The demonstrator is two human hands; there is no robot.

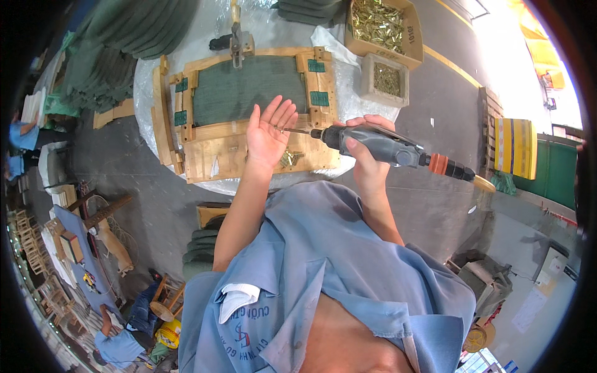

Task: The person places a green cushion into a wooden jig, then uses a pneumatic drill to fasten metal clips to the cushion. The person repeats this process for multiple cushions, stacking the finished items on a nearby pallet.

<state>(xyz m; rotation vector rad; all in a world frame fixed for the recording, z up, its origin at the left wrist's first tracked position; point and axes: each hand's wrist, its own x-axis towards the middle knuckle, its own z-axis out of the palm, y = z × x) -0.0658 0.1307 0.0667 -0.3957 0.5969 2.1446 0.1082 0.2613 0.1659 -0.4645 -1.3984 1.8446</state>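
Observation:
In my right hand (368,146) is a grey and black power screwdriver (388,144), its long thin bit pointing left. My left hand (268,133) is open, palm up, fingers stretched out. The bit's tip reaches the left palm, where a small brass-coloured piece (278,128), perhaps a screw, shows; I cannot tell whether it sits on the bit or the palm. Beyond the hands, a dark green padded panel (245,90) lies in a wooden frame jig (214,155). Several brass-coloured small parts (290,158) rest on the jig's near board, beside my left wrist.
A toggle clamp (236,46) stands at the jig's far edge. At far right are a cardboard box (411,37) of brass-coloured parts and a grey bin (368,87) of small screws. Dark green pads (137,25) are stacked at far left. Another person (127,345) works at lower left.

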